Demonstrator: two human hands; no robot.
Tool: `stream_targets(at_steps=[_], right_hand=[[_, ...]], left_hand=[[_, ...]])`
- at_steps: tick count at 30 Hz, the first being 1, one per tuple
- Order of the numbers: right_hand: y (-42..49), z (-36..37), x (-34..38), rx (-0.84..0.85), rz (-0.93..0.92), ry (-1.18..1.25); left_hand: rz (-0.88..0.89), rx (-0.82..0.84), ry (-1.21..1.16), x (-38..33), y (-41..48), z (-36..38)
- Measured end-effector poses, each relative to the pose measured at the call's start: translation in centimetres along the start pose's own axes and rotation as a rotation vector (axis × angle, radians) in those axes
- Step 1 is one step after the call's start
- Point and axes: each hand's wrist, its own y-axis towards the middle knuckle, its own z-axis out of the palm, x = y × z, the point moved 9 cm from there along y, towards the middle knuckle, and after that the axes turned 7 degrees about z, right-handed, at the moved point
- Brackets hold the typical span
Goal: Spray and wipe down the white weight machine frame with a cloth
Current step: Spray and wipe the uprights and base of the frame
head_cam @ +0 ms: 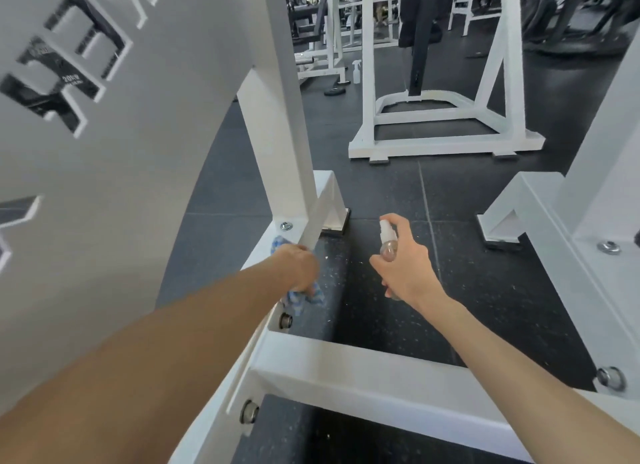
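Grips the soft, limp cloth (pixel 298 299) bunched in the left hand (pixel 299 268), low on the rigid white frame (pixel 277 152), and clasps the light, slippery spray bottle (pixel 388 244) round its body in the right hand (pixel 408 268).

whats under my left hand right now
A blue checked cloth, held by the left hand against the white frame rail. Only the cloth's two ends show; its middle and the rail beneath are covered.
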Motion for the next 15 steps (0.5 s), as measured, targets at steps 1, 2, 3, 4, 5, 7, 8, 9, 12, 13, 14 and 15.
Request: stream_targets(at_steps=[1, 2, 3, 4, 5, 7, 8, 9, 12, 13, 14, 15], right_hand=[[-0.6, 0.2, 0.2, 0.019, 0.002, -0.011], [-1.3, 0.6, 0.5, 0.042, -0.002, -0.023], [-2.0, 0.8, 0.9, 0.060, -0.010, -0.029], [-2.6, 0.8, 1.5, 0.069, -0.020, -0.029], [-3.0, 0.8, 2.1, 0.071, -0.024, -0.026], [-3.9, 0.5, 3.8, 0.060, -0.061, -0.026], [-4.3, 0.1, 5.1, 0.046, -0.101, -0.037], [-4.7, -0.5, 6.5, 0.023, -0.144, -0.038], [-5.3, -3.2, 10.5, -0.088, -0.242, 0.026], [-5.4, -4.2, 11.7, -0.128, -0.256, 0.063], [-5.4, -5.1, 12.9, -0.169, -0.259, 0.107], [-5.4, -6.0, 13.9, -0.203, -0.261, 0.148]], left_hand=[[0.047, 0.025, -0.028, -0.5, -0.7, 0.7], [0.073, 0.060, -0.030, -0.9, -1.7, 1.5], [0.083, 0.087, -0.018, -1.3, -2.7, 2.0], [0.081, 0.124, 0.015, -1.6, -3.8, 2.2], [0.053, 0.149, 0.009, -1.7, -4.8, 2.3], [0.026, 0.147, -0.044, -2.3, -6.2, 1.4], [0.042, 0.125, -0.032, -2.5, -6.7, 0.8], [0.062, 0.085, 0.017, -2.9, -7.6, -0.5], [0.035, -0.117, 0.300, -1.8, -9.6, -4.9], [-0.009, -0.155, 0.316, -1.0, -10.1, -6.0], [-0.040, -0.183, 0.359, -0.2, -10.9, -7.5], [-0.064, -0.198, 0.390, 0.6, -11.7, -8.8]])
